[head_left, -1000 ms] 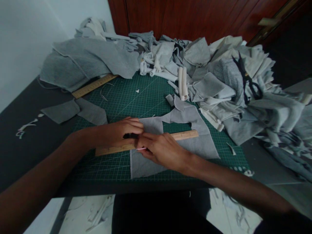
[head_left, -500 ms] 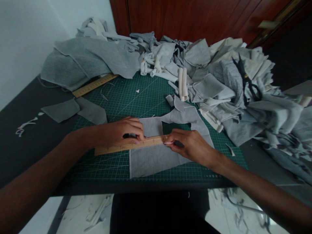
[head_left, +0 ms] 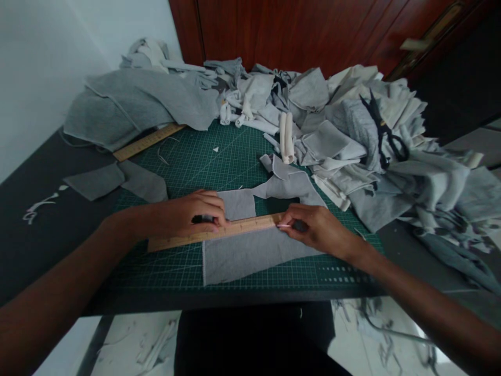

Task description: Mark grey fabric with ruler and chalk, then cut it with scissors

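Observation:
A wooden ruler (head_left: 250, 224) lies at a slight slant across a piece of grey fabric (head_left: 250, 254) with an overlocked left edge. My left hand (head_left: 195, 211) is closed at the ruler, its thumb and bent fingers pressing it down near the middle. Near the ruler's right end, my right hand (head_left: 307, 223) pinches a thin pale pink stick (head_left: 284, 225) along the lower edge. What kind of stick it is, I cannot make out. The fabric has a cut-out above the ruler and a folded flap (head_left: 279, 168) at its upper part.
Under the fabric is a green cutting mat (head_left: 183, 271). Heaped grey and cream cloth (head_left: 313, 94) lines the back and right, with black scissors (head_left: 383, 130) on top. A second wooden ruler (head_left: 146, 143) and two grey scraps (head_left: 97, 181) lie at left.
My right hand has slid right along the ruler's edge with the pink stick. My left hand keeps its hold on the ruler. The whole view has shifted slightly.

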### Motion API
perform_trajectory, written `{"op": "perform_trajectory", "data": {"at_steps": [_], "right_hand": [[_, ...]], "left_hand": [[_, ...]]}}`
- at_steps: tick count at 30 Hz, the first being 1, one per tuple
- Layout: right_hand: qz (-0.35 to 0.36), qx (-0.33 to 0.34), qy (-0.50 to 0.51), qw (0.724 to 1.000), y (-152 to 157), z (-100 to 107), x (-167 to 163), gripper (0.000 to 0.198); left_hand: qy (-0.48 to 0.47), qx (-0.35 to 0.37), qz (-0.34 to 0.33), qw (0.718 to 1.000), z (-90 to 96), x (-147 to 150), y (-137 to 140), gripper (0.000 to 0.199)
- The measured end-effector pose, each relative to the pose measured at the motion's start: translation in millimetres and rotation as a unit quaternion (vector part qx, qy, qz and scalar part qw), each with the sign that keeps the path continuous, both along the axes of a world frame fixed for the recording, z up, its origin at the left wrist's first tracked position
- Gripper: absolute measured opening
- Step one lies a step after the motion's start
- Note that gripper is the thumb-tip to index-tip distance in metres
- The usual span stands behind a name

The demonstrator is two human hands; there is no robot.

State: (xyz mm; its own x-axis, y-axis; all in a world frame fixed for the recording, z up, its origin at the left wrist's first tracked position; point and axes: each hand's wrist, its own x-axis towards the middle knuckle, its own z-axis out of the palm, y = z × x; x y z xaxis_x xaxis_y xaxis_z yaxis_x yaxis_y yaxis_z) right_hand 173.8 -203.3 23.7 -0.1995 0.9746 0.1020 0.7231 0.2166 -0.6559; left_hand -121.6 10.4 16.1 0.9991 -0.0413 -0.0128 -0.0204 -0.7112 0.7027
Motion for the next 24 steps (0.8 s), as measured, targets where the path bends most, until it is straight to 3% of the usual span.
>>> {"op": "perform_trajectory", "data": {"at_steps": [3,6,8,12,19,24], "right_hand": [[-0.036,0.001,0.102,0.994,-2,-4,1,0.01],[-0.08,0.046,0.135,0.987,-11,-8,5,0.013],[-0.096,0.09,0.115,0.985,-18,-11,7,0.011],[-0.122,0.147,0.046,0.98,-29,-11,13,0.004],[-0.117,0.081,-0.024,0.989,-43,-8,16,0.004],[-0.148,0.114,-0.026,0.982,-58,-14,17,0.006]], "left_hand": [[0.011,0.034,0.022,0.999,7.7,1,-9,0.019],[0.019,0.078,0.051,0.995,14.1,2,-18,0.037],[0.018,0.101,0.053,0.993,15.5,3,-22,0.043],[-0.011,0.137,0.041,0.99,10.9,7,-25,0.033],[-0.077,0.187,0.056,0.978,-2.8,25,-19,0.032],[-0.096,0.175,0.036,0.979,0.0,45,-17,0.031]]}}
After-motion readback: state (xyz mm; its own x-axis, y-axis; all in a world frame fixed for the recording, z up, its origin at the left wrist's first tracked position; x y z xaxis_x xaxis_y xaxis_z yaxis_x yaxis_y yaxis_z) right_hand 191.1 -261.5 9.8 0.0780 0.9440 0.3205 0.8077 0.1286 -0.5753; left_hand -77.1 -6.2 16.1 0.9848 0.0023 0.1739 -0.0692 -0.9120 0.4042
